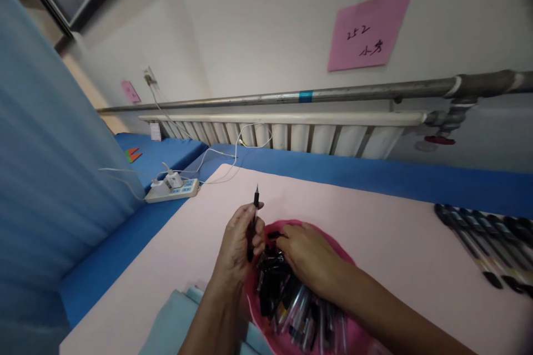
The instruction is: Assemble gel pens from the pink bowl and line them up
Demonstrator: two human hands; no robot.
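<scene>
My left hand (239,241) is closed around a pen (256,198). Its bare metal tip points up, and the black grip section shows above my fingers. Over the pink plastic basket (347,258), my right hand (310,258) reaches in with its fingers curled at the far left rim. A small dark piece shows at its fingertips, but I cannot make out what it is. Clear pen barrels (297,310) and black pen parts (272,277) lie jumbled inside the basket, partly hidden under my right hand and forearm.
Several black-capped pens (478,238) lie in a row at the right on the pale pink table cover (187,244). Light blue cloth (169,321) is at the front left. A power strip (172,191) with chargers and white cables sits further left. A radiator (283,136) runs along the wall.
</scene>
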